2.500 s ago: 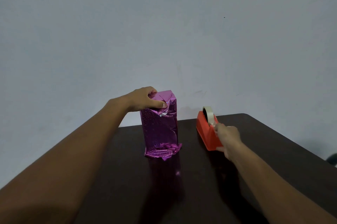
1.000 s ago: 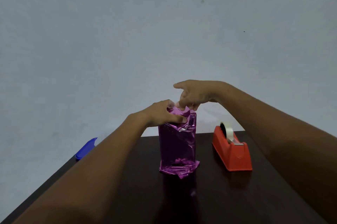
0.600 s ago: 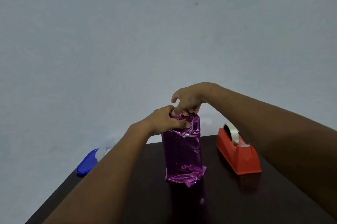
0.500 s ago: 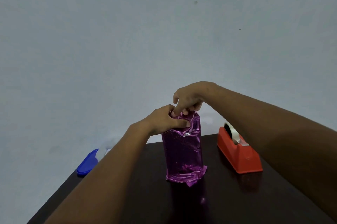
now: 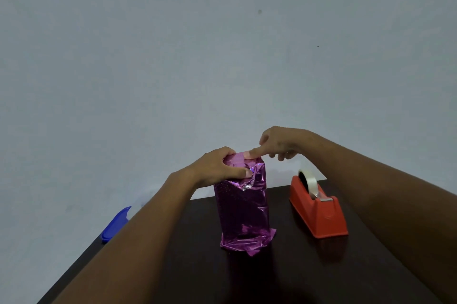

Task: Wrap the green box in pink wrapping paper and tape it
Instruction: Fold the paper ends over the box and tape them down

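Just below the middle of the frame, the box wrapped in pink paper (image 5: 243,214) is standing upright on the dark table (image 5: 284,279). The left hand (image 5: 217,170) is gripping its top, thumb pressing the folded paper on the near face. The right hand (image 5: 279,143) is pressing one straight finger onto the top fold, other fingers loosely curled. To the right, apart from the box, an orange tape dispenser (image 5: 319,212) is sitting. A blue object (image 5: 115,225) is showing at the table's left edge. I am making out no writing anywhere.
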The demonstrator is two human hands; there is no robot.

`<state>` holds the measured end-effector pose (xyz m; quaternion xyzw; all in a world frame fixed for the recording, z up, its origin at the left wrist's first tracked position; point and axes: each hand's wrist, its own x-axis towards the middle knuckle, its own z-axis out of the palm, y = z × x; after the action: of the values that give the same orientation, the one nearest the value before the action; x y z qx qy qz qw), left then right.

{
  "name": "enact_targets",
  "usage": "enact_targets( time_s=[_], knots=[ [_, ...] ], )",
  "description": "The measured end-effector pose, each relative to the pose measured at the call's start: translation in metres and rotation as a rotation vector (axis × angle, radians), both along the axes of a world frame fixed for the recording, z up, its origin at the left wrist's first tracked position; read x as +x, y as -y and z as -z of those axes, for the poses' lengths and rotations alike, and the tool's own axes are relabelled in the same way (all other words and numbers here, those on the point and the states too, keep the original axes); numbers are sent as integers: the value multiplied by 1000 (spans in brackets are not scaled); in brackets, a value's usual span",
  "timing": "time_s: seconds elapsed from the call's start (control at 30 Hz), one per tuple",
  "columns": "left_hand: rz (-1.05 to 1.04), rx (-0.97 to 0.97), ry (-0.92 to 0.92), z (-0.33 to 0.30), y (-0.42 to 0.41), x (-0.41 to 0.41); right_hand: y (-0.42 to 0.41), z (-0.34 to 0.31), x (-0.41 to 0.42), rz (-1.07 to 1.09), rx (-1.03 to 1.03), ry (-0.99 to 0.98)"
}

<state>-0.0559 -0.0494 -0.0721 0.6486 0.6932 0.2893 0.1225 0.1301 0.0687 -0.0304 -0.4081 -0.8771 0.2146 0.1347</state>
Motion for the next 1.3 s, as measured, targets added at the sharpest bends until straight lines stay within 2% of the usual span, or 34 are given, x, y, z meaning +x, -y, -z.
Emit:
enact_targets(
  time_s=[0.1, 0.13, 0.2, 0.3, 0.37, 0.43, 0.47, 0.53, 0.6, 0.67, 0.77, 0.87, 0.97, 1.2, 1.3],
  knots=[
    [89, 34, 13, -1, 4, 2, -3, 16, 12, -68, -154, -201],
    [123, 98, 20, 2, 5, 2, -4, 23, 13, -94, -218, -267],
    [63, 298, -29, 11, 11, 1, -4, 35, 14, -126, -309, -360],
    [16, 543, -309, 25, 28, -7, -2, 47, 10, -127, -374, -437],
    [64, 563, -499, 28, 36, -8, -2, 52, 7, -118, -381, -467],
    [64, 610, -590, 26, 36, -4, -2, 54, 5, -114, -381, -486],
    [46, 654, -575, 24, 35, 0, 0, 55, 4, -114, -382, -499],
    [-12, 705, -396, 17, 34, 9, 3, 57, 3, -112, -379, -529],
    [-74, 661, -140, 9, 32, 15, 8, 57, 1, -99, -380, -561],
    [-83, 601, 12, 4, 28, 20, 15, 59, 0, -64, -345, -626],
    [-74, 552, 147, 2, 25, 25, 29, 65, 1, -33, -68, -819],
    [-92, 543, 219, 2, 23, 28, 46, 74, 4, -46, 176, -967],
    [-114, 539, 275, 0, 22, 30, 51, 85, 2, -72, 289, -950],
    [-48, 535, 317, 1, 24, 27, 48, 88, -3, -75, 301, -922],
    [-26, 517, 375, 1, 25, 28, 51, 79, 0, -97, 247, -935]
  ],
)
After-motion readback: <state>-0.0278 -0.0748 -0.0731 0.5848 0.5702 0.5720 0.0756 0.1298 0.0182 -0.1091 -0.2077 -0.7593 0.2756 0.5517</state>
